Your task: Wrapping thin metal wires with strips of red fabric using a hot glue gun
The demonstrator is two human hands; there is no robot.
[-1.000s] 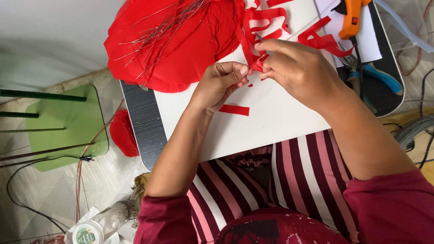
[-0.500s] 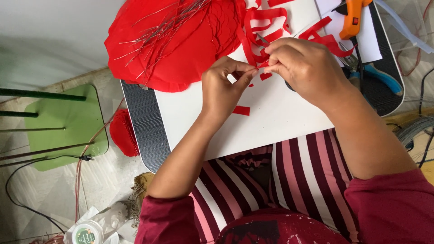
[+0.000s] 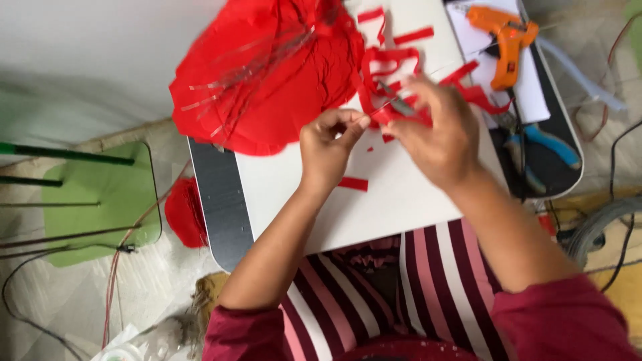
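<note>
While the picture is blurring with motion, the left hand (image 3: 328, 144) is pinching its thumb and fingertips together just beside a red paper strip (image 3: 391, 117), which is lying between the two hands above the white board (image 3: 374, 200). Whether the left fingers are actually gripping that strip I cannot tell. The right hand (image 3: 438, 134) is closing around the strip's other end, with a thin grey tool (image 3: 396, 101) poking out above its fingers. One loose red strip piece (image 3: 352, 183) is lying on the board below the left hand. One big pile of red paper sheets (image 3: 267, 67) is sitting at the board's far left. One orange glue gun (image 3: 498, 40) and one pair of blue-handled pliers (image 3: 545, 144) are resting to the right.
</note>
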